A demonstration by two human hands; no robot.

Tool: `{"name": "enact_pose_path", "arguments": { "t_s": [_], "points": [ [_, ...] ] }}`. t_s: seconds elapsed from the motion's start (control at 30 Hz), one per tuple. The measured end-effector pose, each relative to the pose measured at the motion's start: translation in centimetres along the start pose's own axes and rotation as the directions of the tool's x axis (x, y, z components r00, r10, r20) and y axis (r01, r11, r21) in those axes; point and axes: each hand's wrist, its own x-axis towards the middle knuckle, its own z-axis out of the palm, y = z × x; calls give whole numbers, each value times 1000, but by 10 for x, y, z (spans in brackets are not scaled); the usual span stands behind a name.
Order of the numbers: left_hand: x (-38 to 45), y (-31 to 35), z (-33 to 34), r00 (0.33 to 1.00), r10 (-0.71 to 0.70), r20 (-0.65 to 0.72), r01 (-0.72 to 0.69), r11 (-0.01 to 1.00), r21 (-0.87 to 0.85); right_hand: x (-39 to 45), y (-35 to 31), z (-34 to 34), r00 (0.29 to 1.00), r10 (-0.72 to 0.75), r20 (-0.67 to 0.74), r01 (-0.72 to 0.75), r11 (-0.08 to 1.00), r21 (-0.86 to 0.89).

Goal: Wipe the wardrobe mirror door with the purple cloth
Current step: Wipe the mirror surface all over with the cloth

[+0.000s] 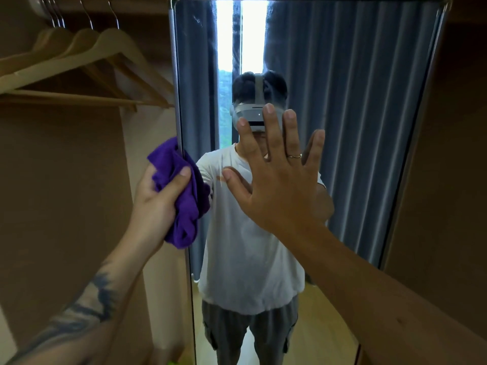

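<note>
**Cloth at the mirror's left edge, flat palm on the glass**

Nearest, two bare forearms reaching up from the bottom corners, the left one tattooed. Left hand (155, 198) curled round the purple cloth (179, 196), thumb across the front of the bunched fabric. Cloth pressed against the left edge of the mirror door (355, 127), part over the glass, part hanging past the frame. Right hand (276, 177) wide and flat, fingers spread and straight, seemingly laid on the glass near the middle; thin ring (294, 156) on one finger.

On the glass itself, faint streaks and haze, clearest up near the top left. Brown wardrobe panels on both sides of the door; pale floor at the bottom.

Hard to tell whether the right palm fully touches the glass or only the fingertips. Far side of the cloth hidden behind the left hand's fingers. Bottom of the door cut off by the arms and the picture edge. Small yellow-green scrap at the lower edge, too little showing to name.

Farther off, wooden hangers (87, 64) on a rail in the open wardrobe at upper left. In the reflection, a person in a white T-shirt and grey shorts, grey-blue curtains (342, 75) behind, a bright strip of window between them.
</note>
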Motion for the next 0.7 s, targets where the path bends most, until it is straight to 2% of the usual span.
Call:
{"name": "enact_pose_path", "arguments": {
  "t_s": [0.13, 0.23, 0.37, 0.47, 0.7],
  "points": [
    [46, 39, 14, 994, 110, 1, -110, 994, 16, -1, 0, 1, 1000, 2, -1, -2, 1000, -4],
    [64, 56, 23, 991, 133, -12, -132, 991, 10, 0, 0, 1, 1000, 3, 3, -3, 1000, -2],
    [35, 26, 17, 996, 68, -50, -71, 996, -47, -1, 0, 3, 1000, 5, -10, -5, 1000, 7],
    [-1, -2, 9, 999, 20, -26, -21, 999, -50, 0, 0, 2, 1000, 1, -6, -1, 1000, 7],
    [24, 21, 11, 993, 114, 18, -115, 993, 24, -4, 3, -5, 999, 4, 48, -3, 1000, -4]
  ]
}}
